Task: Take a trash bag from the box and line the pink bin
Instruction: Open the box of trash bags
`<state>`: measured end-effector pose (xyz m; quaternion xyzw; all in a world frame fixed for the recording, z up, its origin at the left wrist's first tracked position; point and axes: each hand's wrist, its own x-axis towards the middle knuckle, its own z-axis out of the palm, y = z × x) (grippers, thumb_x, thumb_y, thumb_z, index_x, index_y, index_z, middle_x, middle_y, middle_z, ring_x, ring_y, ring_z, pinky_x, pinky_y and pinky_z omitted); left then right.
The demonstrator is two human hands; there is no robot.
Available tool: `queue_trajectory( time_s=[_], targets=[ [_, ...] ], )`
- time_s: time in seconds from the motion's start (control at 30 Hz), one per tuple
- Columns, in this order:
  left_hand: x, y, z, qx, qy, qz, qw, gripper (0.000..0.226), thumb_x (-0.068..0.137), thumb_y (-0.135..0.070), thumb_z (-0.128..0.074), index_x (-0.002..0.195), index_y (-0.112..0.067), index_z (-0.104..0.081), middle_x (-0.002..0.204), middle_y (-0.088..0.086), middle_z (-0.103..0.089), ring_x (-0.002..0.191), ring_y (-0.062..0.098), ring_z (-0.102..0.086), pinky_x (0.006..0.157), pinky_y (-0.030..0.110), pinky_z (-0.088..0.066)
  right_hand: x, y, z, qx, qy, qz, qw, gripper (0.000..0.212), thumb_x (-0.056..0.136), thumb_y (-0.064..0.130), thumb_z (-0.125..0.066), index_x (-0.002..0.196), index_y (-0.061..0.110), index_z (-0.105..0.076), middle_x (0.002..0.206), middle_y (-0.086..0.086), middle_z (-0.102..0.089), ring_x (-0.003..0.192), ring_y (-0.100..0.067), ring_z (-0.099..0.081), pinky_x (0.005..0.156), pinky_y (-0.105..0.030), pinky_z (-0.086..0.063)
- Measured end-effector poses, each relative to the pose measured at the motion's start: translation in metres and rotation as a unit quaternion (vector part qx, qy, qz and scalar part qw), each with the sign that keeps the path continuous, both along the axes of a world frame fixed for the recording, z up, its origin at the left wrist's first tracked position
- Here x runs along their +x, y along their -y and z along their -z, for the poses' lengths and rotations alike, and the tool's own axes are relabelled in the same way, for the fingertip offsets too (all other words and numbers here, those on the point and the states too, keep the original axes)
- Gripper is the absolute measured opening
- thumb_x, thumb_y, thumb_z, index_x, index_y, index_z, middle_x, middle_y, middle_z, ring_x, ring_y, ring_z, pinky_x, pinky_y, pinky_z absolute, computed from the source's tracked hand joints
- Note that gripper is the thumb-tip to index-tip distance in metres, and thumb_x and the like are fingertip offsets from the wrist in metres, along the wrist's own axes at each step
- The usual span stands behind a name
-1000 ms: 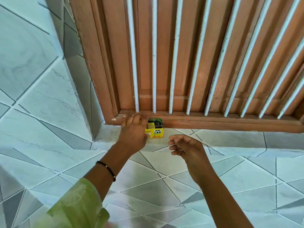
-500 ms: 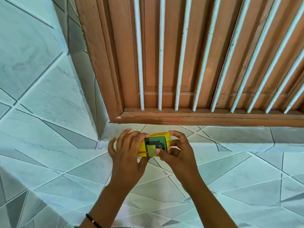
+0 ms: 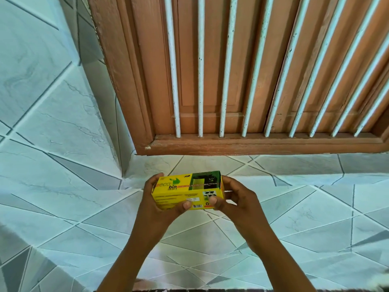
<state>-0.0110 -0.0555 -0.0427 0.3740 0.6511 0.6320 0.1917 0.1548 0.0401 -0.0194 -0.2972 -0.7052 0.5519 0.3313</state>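
box: small yellow and green cardboard trash-bag box (image 3: 187,191), held up in front of the person, roughly mid-frame and a bit low, above the tiled ledge

long axis: runs left to right, pretty much level, maybe a hair lower on the left end

facing: the yellow panel with the small print and barcode faces the camera, the panel with "eco bin" lettering and the dark green picture faces up and away; both ends are covered by the hands, so can't tell if a flap is open

left hand (image 3: 156,204): wraps the left end of the box, thumb on the near yellow face close to the barcode, fingertips peeking over the far top edge; the grip is snug on the box

right hand (image 3: 236,200): holds the right end, thumb pressed on the near face right beside the left thumb, fingers curled round the end panel

surface below: pale blue-white marble-look tiled ledge (image 3: 294,207) with diagonal grey lines, box is clear of it, not touching

far side: brown wooden window frame (image 3: 252,144) with white vertical metal bars (image 3: 200,81), its bottom rail sits well beyond the box

left side: tiled wall (image 3: 42,81) comes in to a corner just left of the frame, near the left hand's far side

open room: bare tile to the right of the hands and nearer the camera, either side of the forearms
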Motion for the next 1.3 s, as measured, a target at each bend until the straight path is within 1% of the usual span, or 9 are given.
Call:
queue_trajectory(
  time_s=[0.1,0.23,0.43,0.6,0.83,1.0,1.13,1.23,1.3],
  targets=[
    [0.011,0.006,-0.001,-0.036,-0.149,-0.064,0.986,0.104,0.05,-0.049,-0.082,0.134,-0.036,-0.023,0.134,-0.005,-0.038,0.121,0.011,-0.045,0.086,0.009,-0.043,0.0,0.004,0.005,-0.024,-0.033,0.051,0.998,0.035,0.065,0.033,-0.076,0.098,0.023,-0.069,0.087,0.001,-0.074,0.08,-0.015,-0.068,0.071,-0.024,-0.056],
    [0.02,0.007,0.006,-0.107,-0.483,-0.093,0.864,0.1,0.053,-0.062,-0.073,0.137,-0.032,-0.027,0.141,0.004,-0.041,0.131,0.024,-0.032,0.102,0.044,-0.037,-0.003,0.013,0.011,-0.055,-0.042,0.063,0.996,0.036,0.06,0.048,-0.072,0.087,0.023,-0.071,0.082,-0.004,-0.075,0.077,-0.025,-0.07,0.074,-0.039,-0.059],
    [0.02,0.012,0.02,-0.074,-0.454,-0.071,0.885,0.077,0.05,-0.031,-0.089,0.115,-0.03,-0.047,0.105,0.003,-0.066,0.097,0.022,-0.056,0.067,0.035,-0.057,0.004,0.023,0.014,-0.037,-0.019,0.042,0.998,0.027,0.065,0.05,-0.062,0.081,0.029,-0.07,0.076,-0.002,-0.075,0.067,-0.023,-0.07,0.068,-0.033,-0.06],
    [0.023,0.012,0.019,-0.072,-0.464,-0.071,0.88,0.078,0.048,-0.03,-0.09,0.114,-0.033,-0.048,0.105,0.001,-0.067,0.101,0.013,-0.046,0.07,0.033,-0.054,0.007,0.029,0.018,0.061,0.068,0.062,0.994,0.024,0.072,0.058,-0.043,0.079,0.04,-0.058,0.072,0.017,-0.069,0.07,0.0,-0.067,0.063,-0.01,-0.051],
    [0.018,0.016,0.02,-0.104,-0.481,-0.051,0.869,0.078,0.048,-0.025,-0.09,0.114,-0.035,-0.049,0.104,-0.002,-0.065,0.101,0.013,-0.043,0.072,0.032,-0.053,0.013,0.027,0.029,0.058,0.077,-0.004,0.995,0.026,0.083,0.051,-0.033,0.093,0.046,-0.057,0.073,0.026,-0.07,0.077,-0.006,-0.069,0.071,-0.018,-0.056],
    [0.013,0.022,0.027,-0.093,-0.435,-0.034,0.895,0.076,0.051,-0.025,-0.089,0.114,-0.035,-0.049,0.106,-0.002,-0.063,0.103,0.009,-0.041,0.07,0.02,-0.048,0.018,0.017,0.028,-0.092,-0.022,0.021,0.995,0.024,0.099,0.014,-0.036,0.109,0.022,-0.055,0.088,-0.01,-0.071,0.07,-0.025,-0.071,0.064,-0.032,-0.06],
    [0.016,0.023,0.027,-0.1,-0.431,-0.034,0.896,0.071,0.054,-0.032,-0.086,0.114,-0.036,-0.048,0.106,-0.003,-0.065,0.103,0.008,-0.041,0.073,0.01,-0.038,0.019,0.017,0.041,0.152,0.089,0.136,0.975,0.046,0.083,0.008,-0.065,0.108,0.038,-0.04,0.115,0.006,-0.049,0.093,-0.017,-0.063,0.07,-0.019,-0.056],
    [0.017,0.022,0.027,-0.108,-0.423,-0.032,0.899,0.073,0.053,-0.033,-0.088,0.114,-0.037,-0.047,0.106,-0.005,-0.064,0.102,0.006,-0.04,0.074,0.008,-0.036,0.017,0.02,0.041,0.377,0.115,0.23,0.89,0.055,0.074,0.004,-0.074,0.115,0.023,-0.043,0.121,-0.001,-0.04,0.101,-0.025,-0.057,0.073,-0.029,-0.056],
    [0.018,0.023,0.026,-0.1,-0.402,-0.036,0.909,0.071,0.055,-0.037,-0.085,0.114,-0.038,-0.047,0.106,-0.009,-0.061,0.099,0.005,-0.043,0.075,0.007,-0.035,0.018,0.021,0.042,0.491,0.097,0.232,0.834,0.034,0.079,0.002,-0.064,0.104,0.018,-0.049,0.112,-0.006,-0.047,0.098,-0.023,-0.051,0.077,-0.03,-0.05]
  ],
)
